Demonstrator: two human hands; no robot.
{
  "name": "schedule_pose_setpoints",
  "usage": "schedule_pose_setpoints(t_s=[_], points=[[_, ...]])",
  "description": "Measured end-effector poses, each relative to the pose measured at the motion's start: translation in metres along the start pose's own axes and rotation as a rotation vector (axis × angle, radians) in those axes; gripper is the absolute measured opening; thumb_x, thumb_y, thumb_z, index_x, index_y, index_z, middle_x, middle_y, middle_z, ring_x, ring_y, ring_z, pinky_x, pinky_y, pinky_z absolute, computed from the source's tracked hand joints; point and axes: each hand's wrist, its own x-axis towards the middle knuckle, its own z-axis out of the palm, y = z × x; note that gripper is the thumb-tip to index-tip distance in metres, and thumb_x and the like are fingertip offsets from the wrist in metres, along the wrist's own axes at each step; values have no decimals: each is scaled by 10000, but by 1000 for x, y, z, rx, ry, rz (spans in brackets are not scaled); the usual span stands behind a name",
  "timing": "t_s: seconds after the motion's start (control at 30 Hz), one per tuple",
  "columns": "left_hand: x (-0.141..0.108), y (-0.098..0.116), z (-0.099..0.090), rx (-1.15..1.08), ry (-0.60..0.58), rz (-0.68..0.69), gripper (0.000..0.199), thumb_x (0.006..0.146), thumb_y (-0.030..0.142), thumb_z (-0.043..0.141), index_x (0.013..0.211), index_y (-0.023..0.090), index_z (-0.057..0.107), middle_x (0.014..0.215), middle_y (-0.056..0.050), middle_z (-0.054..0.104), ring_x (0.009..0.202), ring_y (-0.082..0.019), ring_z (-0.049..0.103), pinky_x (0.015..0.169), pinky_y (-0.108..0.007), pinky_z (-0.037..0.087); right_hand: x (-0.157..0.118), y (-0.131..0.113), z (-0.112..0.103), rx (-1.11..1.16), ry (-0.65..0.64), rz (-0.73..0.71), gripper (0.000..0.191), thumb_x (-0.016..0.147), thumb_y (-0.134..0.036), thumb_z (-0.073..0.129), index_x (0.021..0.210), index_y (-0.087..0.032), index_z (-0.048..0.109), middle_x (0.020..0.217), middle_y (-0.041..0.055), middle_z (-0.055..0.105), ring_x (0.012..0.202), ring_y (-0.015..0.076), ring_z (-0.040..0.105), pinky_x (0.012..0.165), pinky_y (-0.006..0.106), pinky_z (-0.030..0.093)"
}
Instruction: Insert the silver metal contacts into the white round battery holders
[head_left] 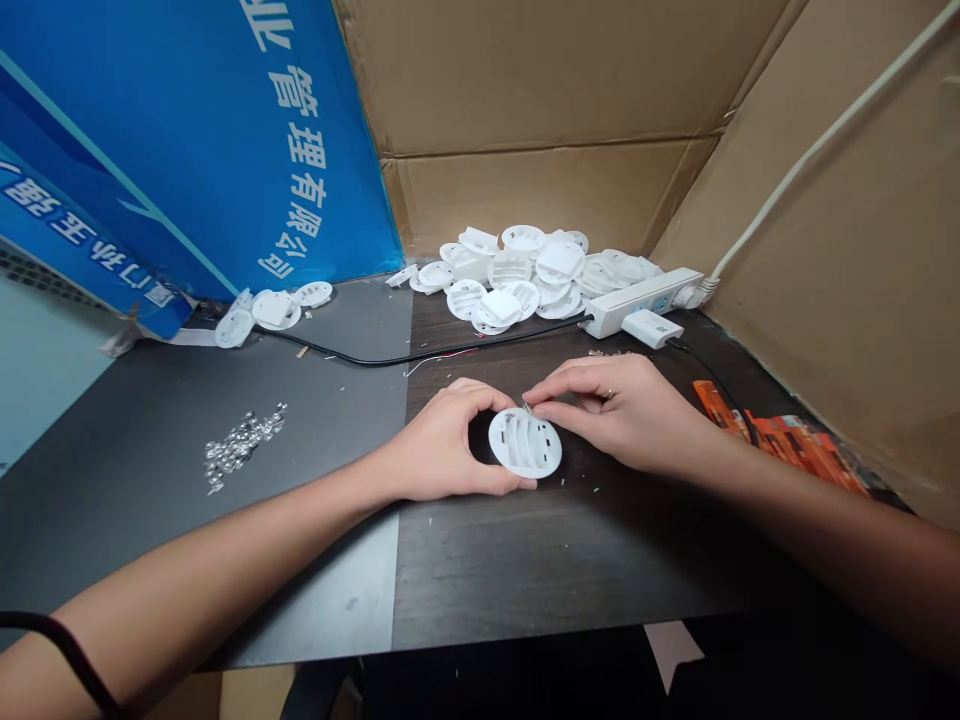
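Note:
A round white plastic piece (525,443) with curved ribs and small dark slots is tilted up just above the dark tabletop. My left hand (457,440) grips it by its left side, thumb at the lower rim and fingers behind the upper edge. At the upper right rim, my right hand (611,405) is closed in a pinch. A tiny metallic part (527,407) shows between its thumb and forefinger; its exact kind is too small to make out.
A heap of similar white pieces (510,272) lies at the back, with a few more (276,309) at left. Small shiny metal parts (241,445) are piled at left. A power strip (637,300), black cable (367,361) and orange strips (795,445) lie around. Cardboard walls (540,80) enclose the back.

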Motion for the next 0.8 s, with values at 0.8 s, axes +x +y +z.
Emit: schedule_pose_setpoints(t_s=[0.8], points=[[0,-5,6,-58,80,-15,530,618,442,912,1041,198,708,1093,-53,703,1033,-232,630,936,-399,482,8,0,14,600,-65,546,334,653,-327,856,879,-116,728,777,62,672,575,99,528,490,204,374]])
